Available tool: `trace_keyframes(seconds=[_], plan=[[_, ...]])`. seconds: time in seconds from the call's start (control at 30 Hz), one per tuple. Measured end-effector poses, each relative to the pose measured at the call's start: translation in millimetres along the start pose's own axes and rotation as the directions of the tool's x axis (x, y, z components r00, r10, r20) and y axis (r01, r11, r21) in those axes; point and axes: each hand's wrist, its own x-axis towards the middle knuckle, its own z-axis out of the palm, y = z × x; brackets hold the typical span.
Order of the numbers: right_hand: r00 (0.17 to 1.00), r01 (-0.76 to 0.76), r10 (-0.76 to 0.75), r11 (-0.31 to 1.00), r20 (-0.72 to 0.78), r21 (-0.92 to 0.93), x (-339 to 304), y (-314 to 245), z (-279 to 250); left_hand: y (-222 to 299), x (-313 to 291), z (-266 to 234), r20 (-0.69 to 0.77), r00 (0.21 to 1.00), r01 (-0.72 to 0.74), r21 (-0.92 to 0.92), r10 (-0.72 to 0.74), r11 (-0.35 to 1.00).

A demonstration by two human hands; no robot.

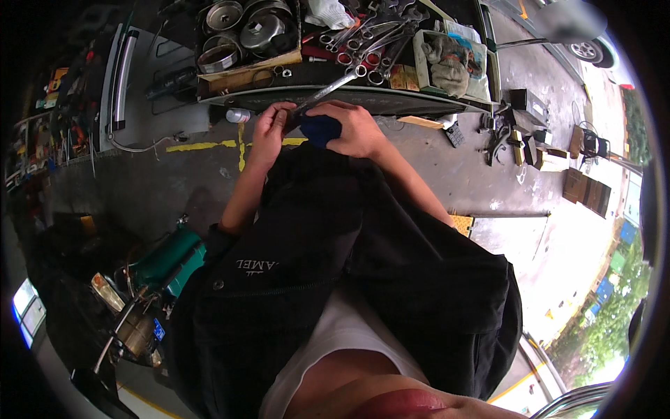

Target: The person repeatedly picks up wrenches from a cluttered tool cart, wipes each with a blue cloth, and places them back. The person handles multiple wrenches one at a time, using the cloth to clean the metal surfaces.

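Note:
A silver combination wrench slants up and right in front of me, its ring end over the front edge of the drawer. My left hand pinches the wrench's near end between thumb and fingers. In my right hand is a bunched dark blue cloth, and its fingers curl close to the wrench's lower shaft. Whether the cloth touches the metal is hard to tell. Beyond my hands, several wrenches lie piled in the open tool drawer.
Round metal sockets or cups fill a tray at the drawer's left. A box of rags is at its right. A white spray can stands left of my hand. Black metal parts lie on the right floor; a green motorbike is lower left.

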Motion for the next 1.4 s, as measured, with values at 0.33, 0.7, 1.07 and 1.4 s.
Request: trace_keyframes(seconds=[0.33, 0.7, 1.07, 1.4], plan=[[0.970, 0.235, -0.212, 0.664, -0.122, 0.710, -27, 22, -12, 10, 19, 12, 0.145, 0.984, -0.109, 0.010, 0.106, 0.994], [0.969, 0.094, -0.034, 0.967, -0.245, 0.238, -26, -9, -26, 39, 22, 69, 0.016, 0.928, -0.369, 0.159, 0.372, 0.916], [0.896, -0.266, 0.099, 0.900, -0.433, -0.345, -15, -33, -15, 89, -10, 97, 0.367, 0.892, -0.438, 0.566, 0.263, 0.698], [0.899, -0.349, 0.208, 0.872, -0.385, -0.343, -11, -24, -2, 74, -18, 87, 0.188, 0.969, -0.240, 0.560, 0.160, 0.793]])
